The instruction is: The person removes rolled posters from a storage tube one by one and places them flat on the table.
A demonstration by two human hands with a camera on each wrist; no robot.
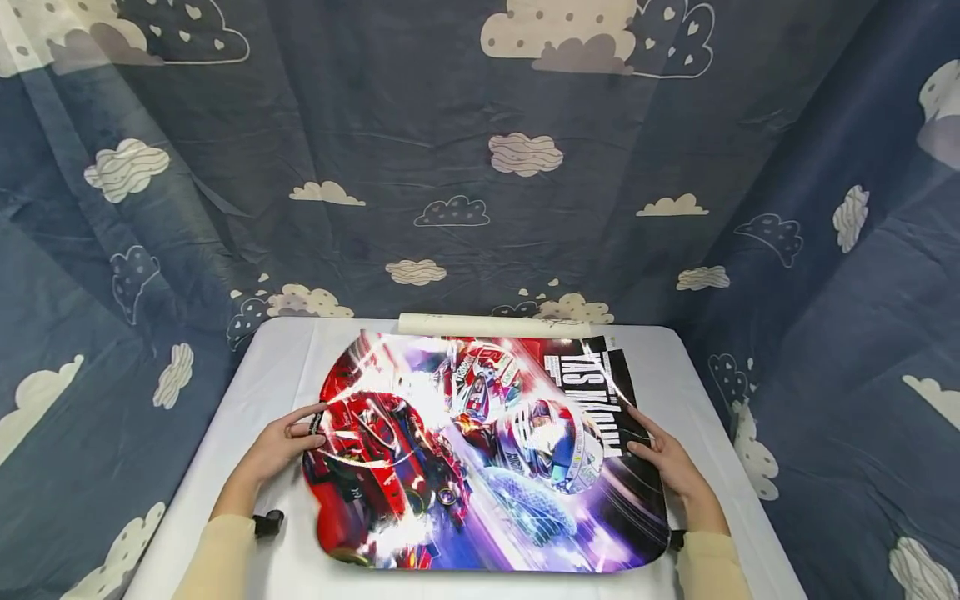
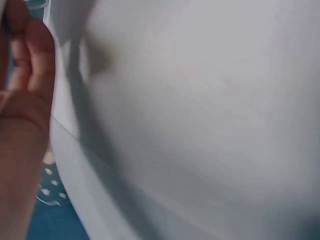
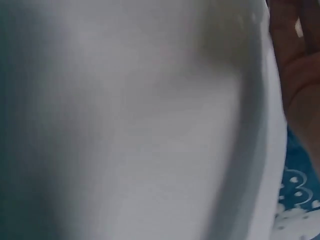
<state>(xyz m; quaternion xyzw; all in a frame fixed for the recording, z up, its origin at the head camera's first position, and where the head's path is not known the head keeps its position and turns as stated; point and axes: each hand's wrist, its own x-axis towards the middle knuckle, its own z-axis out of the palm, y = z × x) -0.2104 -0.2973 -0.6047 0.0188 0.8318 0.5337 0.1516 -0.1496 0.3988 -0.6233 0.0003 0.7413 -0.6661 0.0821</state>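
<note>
A large glossy poster (image 1: 465, 475) with racing cars and helmeted drivers spreads across the middle of the head view. Its print lies sideways, with big white lettering toward the right edge. My left hand (image 1: 281, 450) pinches the left edge, thumb on the printed face and other fingers partly behind it. On the opposite side my right hand (image 1: 675, 467) grips the right edge the same way. The sheet's lower corners look rounded and bend away. Both wrist views are mostly filled by a blurred whitish surface, with part of each hand at the outer side.
A cream-coloured roll (image 1: 495, 326) lies along the back of the white-covered table (image 1: 277, 358). Dark blue cloth with cloud prints (image 1: 450, 100) hangs behind and on both sides. Black straps (image 1: 268, 523) show at the wrists near the cream sleeves (image 1: 217, 558).
</note>
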